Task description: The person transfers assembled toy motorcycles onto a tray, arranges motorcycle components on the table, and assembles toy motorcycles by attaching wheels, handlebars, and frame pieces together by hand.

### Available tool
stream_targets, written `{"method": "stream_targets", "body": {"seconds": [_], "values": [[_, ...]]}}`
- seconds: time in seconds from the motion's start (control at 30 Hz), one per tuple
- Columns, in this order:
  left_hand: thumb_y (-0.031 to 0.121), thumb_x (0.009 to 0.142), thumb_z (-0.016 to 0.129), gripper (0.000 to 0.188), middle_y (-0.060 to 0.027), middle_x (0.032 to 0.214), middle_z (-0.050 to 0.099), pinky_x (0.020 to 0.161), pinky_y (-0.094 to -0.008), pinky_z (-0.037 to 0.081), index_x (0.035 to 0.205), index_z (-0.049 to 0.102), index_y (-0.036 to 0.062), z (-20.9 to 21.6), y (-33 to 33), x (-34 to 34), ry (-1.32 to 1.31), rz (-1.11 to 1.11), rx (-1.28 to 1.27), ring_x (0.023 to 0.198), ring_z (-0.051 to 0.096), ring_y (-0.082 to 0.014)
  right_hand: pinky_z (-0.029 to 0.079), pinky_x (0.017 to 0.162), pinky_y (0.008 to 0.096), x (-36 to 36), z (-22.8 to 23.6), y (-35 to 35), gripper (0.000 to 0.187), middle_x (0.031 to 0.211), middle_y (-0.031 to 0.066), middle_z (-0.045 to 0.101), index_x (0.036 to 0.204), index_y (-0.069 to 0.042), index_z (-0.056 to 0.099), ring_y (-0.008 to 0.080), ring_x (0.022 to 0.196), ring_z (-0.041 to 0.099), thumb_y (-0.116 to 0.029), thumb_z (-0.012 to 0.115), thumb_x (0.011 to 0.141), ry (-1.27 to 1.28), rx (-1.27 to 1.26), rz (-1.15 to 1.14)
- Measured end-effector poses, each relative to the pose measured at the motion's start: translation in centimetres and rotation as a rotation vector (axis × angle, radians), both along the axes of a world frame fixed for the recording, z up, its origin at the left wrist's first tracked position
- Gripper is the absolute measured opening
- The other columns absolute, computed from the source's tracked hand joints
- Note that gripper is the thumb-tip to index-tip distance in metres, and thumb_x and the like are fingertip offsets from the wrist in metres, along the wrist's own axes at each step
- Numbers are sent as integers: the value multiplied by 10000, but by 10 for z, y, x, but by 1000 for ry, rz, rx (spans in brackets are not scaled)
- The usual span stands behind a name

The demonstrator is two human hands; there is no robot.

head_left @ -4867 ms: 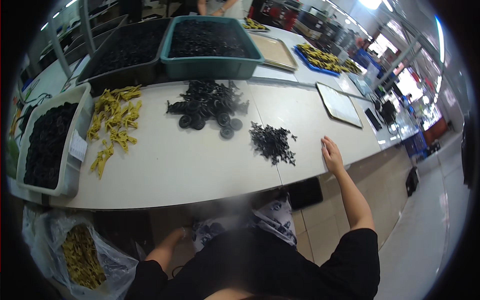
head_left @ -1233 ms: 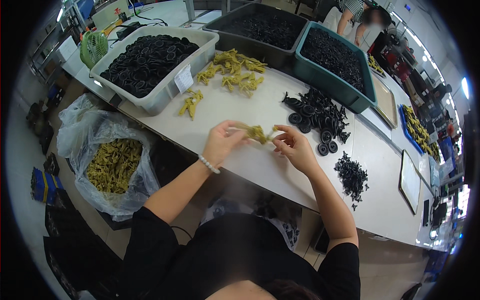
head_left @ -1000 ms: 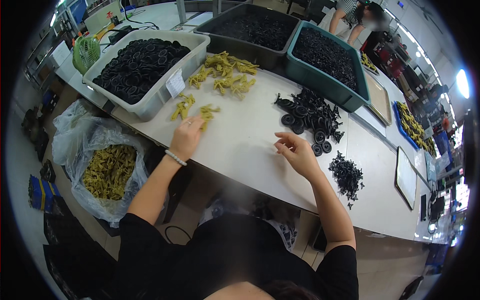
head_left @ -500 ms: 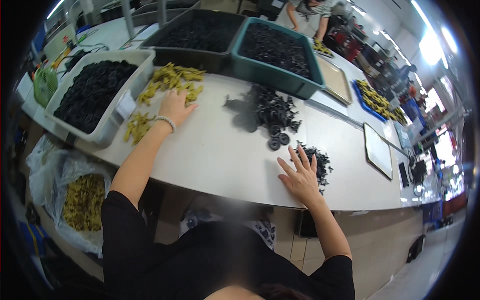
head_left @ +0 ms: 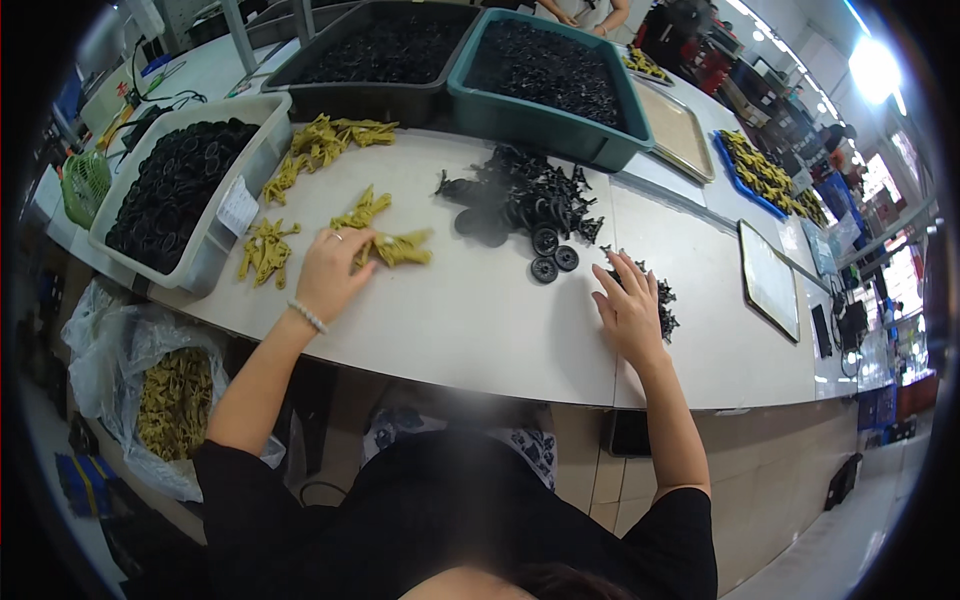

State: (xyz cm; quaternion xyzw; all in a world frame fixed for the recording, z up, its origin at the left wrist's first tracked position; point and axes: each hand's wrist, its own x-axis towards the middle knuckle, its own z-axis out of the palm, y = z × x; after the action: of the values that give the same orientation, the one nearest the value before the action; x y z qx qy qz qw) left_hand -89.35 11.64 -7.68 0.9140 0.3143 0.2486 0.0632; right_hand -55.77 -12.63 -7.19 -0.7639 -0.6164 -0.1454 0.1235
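Observation:
My left hand [head_left: 335, 272], with a ring and a bead bracelet, has its fingers curled onto several yellow plastic parts [head_left: 402, 248], partly blurred, above the white table. Another yellow pile [head_left: 325, 143] lies beyond it, and a small yellow cluster [head_left: 265, 252] sits to its left. My right hand [head_left: 632, 312] is open, fingers stretched, over a heap of tiny black parts [head_left: 666, 298] that it partly covers. Between the hands and farther back lies a pile of black plastic parts [head_left: 540, 195], with a few round black wheels [head_left: 544, 269] at its near edge.
Along the back stand a pale bin [head_left: 275, 115] of black rings, a dark bin [head_left: 370, 98] and a teal bin [head_left: 560, 135] of black parts. A blue tray [head_left: 745, 187] holds yellow parts. A bag [head_left: 95, 345] of yellow parts stands lower left. Another person [head_left: 590, 14] works across the table.
My left hand has come nearer and drawn some yellow parts away from the back pile. My right hand has shifted slightly right and away from me, still spread over the tiny black parts.

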Motion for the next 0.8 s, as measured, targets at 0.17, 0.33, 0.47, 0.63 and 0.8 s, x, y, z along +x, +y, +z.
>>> {"method": "stream_targets", "body": {"seconds": [0.17,0.33,0.47,0.63,0.8], "values": [[62,739,669,250,-104,955,612,820,-371,456,981,613,32,-3,-25,-10,-93,-122,-72,926,538,-303,434,937,396,-54,16,25,408,1260,138,536,1198,-80,580,318,1137,518,-91,656,797,444,64,325],[34,738,653,195,-100,887,593,777,-369,461,930,616,36,-5,-12,-11,-82,-85,-72,889,533,-292,459,902,381,-111,20,62,501,1219,160,548,1241,-77,541,315,1103,538,-181,707,779,620,2,459],[39,730,658,202,-98,909,588,784,-369,458,927,617,42,-2,-15,-6,-99,-142,-102,901,530,-293,476,842,382,-163,31,96,577,1092,155,553,1268,-95,506,312,998,552,-237,721,752,521,-70,513],[110,699,698,300,-117,958,581,831,-377,452,980,612,51,6,-7,-11,-65,-167,-66,939,526,-301,470,814,374,-163,14,112,574,1026,148,522,1271,-96,488,300,943,538,-199,695,746,471,-177,522],[174,710,713,545,-154,1227,530,938,-389,424,1205,548,16,31,-15,-16,197,82,239,1116,509,-319,465,814,342,-138,11,89,552,1046,145,500,1287,-76,465,279,953,535,-101,647,766,672,-128,451]]}}
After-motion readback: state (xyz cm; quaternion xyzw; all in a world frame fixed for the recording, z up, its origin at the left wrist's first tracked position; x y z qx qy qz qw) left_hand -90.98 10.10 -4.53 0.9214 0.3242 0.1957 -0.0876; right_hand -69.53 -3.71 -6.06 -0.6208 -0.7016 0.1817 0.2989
